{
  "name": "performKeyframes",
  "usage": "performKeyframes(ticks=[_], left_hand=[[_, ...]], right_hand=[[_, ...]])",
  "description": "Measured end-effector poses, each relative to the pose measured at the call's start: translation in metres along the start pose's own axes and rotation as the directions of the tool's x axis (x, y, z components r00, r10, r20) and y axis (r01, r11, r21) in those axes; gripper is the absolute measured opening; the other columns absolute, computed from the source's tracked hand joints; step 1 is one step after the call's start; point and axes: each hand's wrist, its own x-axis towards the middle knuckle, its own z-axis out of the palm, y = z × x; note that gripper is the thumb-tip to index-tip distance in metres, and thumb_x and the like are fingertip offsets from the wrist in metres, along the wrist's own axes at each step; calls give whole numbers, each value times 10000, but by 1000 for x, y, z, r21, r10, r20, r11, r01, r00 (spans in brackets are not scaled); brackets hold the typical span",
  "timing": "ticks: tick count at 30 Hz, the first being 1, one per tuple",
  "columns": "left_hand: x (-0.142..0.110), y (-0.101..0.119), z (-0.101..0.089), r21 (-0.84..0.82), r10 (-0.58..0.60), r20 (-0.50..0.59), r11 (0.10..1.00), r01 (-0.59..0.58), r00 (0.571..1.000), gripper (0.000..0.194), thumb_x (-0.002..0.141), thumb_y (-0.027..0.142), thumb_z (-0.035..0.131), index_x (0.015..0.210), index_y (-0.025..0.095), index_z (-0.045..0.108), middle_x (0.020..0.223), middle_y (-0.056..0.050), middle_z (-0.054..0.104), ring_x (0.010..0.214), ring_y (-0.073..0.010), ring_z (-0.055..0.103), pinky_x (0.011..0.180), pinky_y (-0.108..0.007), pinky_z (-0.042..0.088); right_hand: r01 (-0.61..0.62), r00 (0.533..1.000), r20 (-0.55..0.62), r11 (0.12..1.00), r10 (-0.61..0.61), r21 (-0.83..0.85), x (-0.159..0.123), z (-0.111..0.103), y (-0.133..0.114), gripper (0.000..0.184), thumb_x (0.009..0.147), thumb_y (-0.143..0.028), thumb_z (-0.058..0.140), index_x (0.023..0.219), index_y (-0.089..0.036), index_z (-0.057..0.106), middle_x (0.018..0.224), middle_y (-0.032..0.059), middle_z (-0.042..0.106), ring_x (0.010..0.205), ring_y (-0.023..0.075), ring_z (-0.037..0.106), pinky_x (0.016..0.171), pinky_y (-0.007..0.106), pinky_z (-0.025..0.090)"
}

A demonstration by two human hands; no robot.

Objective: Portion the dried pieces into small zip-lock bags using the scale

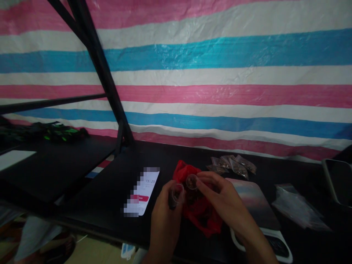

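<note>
Clear cup (178,194) gripped in left hand (169,207), fingers curled around it. Small clear lid (191,181) pinched between thumb and fingers of right hand (220,194), just beside cup. Both held over red bag (202,214). Scale (257,207) partly covered by right forearm; filled packets (233,165) seen beyond.

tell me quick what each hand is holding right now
Left hand: closed around a clear cup.
Right hand: fingers closed on a second clear cup, over the red bag.
</note>
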Motion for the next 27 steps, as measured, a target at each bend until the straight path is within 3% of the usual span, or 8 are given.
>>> performKeyframes(ticks=[4,7,14,20,24,27], left_hand=[[0,0,1,105,-2,31,994,-1,1000,466,864,536,654,1235,255,685,1256,-111,774,1141,-359,705,1017,-555,512],[0,0,0,88,1,40,996,-4,999,464,852,448,637,1267,243,679,1284,-125,769,1159,-355,709,1023,-546,522],[1,-6,-1,12,32,2,999,-32,999,474,857,398,670,1299,228,660,1310,-147,757,1180,-336,725,1025,-512,557],[3,4,-3,-114,5,-27,993,-8,1000,471,903,539,669,1257,228,657,1220,-112,762,1105,-290,733,979,-451,576],[7,13,-14,-242,3,-159,969,-42,987,515,917,610,658,1253,220,676,1131,-90,745,1040,-246,709,957,-384,566],[9,12,-20,-324,-27,-176,946,-32,984,561,903,671,661,1229,216,696,938,-40,717,851,-200,682,792,-320,573]], right_hand=[[105,992,-44,969,-117,-223,-7,15,-10,245,845,-270,767,1088,-282,794,1151,32,789,1098,258,724,1023,424,533],[212,973,-7,914,-229,-346,-9,25,-12,328,807,-97,757,1059,-303,792,1168,4,785,1141,242,697,1055,413,503],[315,948,70,878,-312,-360,-9,27,-15,411,812,-17,740,1091,-318,767,1172,-36,783,1112,194,699,1036,348,505],[236,953,-65,862,-295,-449,-2,22,-5,244,936,-206,715,1163,-285,755,1228,28,768,1159,246,695,1065,420,500],[116,985,-16,736,-170,-667,5,11,8,217,920,-167,716,1116,-234,781,1188,91,795,1146,332,698,1038,502,483],[87,992,6,648,-126,-756,4,6,11,236,896,-121,726,1083,-247,795,1178,87,812,1127,350,697,994,497,467]])
